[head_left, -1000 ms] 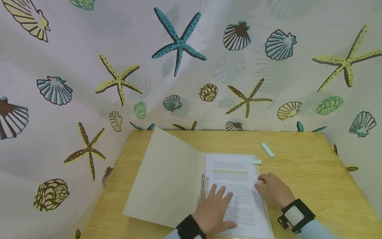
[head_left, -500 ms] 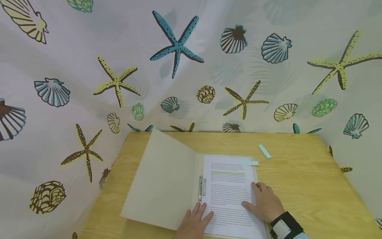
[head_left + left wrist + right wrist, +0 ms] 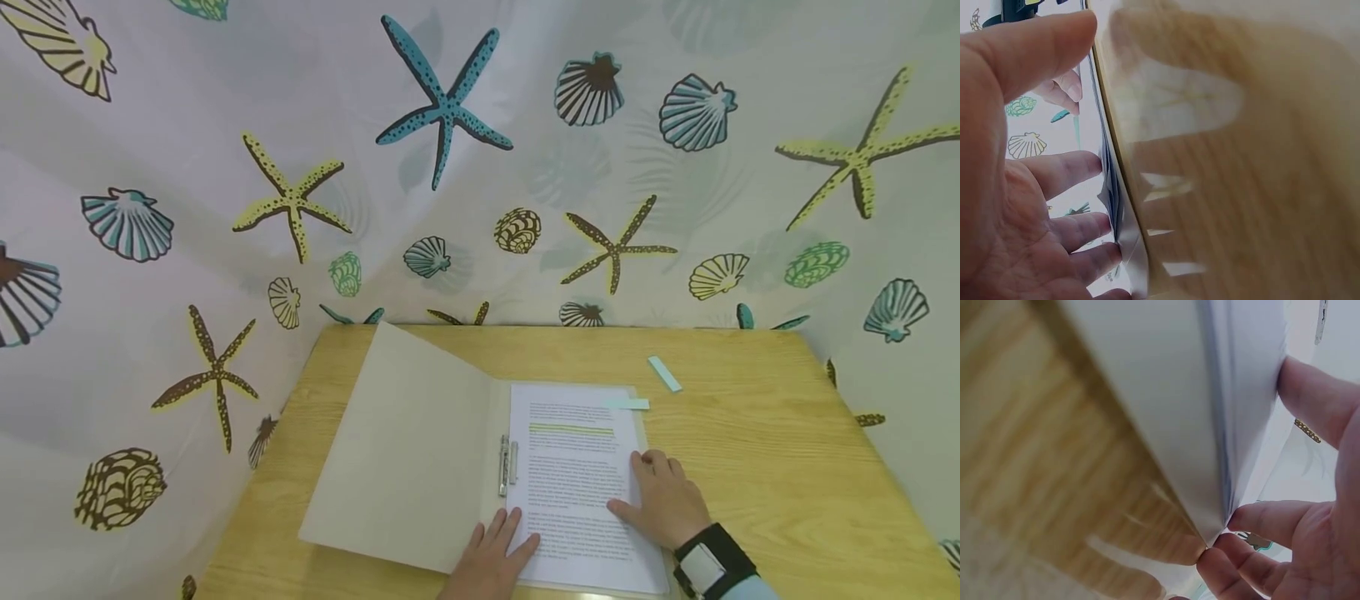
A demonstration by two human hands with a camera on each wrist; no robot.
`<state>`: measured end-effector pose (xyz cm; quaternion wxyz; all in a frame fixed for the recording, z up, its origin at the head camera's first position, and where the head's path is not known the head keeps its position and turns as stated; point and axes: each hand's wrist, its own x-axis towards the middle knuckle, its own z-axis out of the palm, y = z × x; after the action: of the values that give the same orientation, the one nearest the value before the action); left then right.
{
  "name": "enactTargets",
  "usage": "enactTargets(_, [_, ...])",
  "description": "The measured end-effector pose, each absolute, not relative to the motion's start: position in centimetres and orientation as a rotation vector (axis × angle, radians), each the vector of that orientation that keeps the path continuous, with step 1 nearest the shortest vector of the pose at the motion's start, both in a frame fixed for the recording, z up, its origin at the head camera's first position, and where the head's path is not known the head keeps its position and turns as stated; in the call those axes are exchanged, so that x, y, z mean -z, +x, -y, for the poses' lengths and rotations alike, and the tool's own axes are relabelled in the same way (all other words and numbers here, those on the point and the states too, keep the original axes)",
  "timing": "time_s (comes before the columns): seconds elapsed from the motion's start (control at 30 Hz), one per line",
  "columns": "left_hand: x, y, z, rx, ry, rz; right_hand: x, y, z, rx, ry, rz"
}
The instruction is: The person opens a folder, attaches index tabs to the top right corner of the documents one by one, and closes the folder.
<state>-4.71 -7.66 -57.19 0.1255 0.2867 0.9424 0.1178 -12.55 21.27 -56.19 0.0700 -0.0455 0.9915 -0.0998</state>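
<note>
A pale folder (image 3: 405, 450) lies opened on the table, with a stack of printed sheets (image 3: 573, 492) on its right side. My left hand (image 3: 491, 558) rests its spread fingertips at the lower left edge of the sheets, beside the fold. At the right edge of the stack is my right hand (image 3: 663, 500): its thumb lies on the top page and its fingertips touch the side edge, as the right wrist view shows. A metal fastener (image 3: 504, 467) sits at the fold. One light blue paper strip (image 3: 633, 404) sticks out from the sheets at the upper right.
Another light blue strip (image 3: 665, 374) lies on the wooden table (image 3: 787, 433) behind the folder. The folder's left cover tilts up from the table. A white cloth with shell and starfish prints (image 3: 480, 167) hangs around the back and sides.
My left hand has slid down and left from the middle of the page to its lower left edge. My right hand has come slightly lower, its thumb now farther over the page.
</note>
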Motion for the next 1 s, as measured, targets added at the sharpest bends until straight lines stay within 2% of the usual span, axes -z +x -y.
enactTargets(1.0, [57.34, -4.77, 7.41, -0.327, 0.853, -2.769, 55.59, -12.71, -20.87, 0.566, -0.029, -2.832])
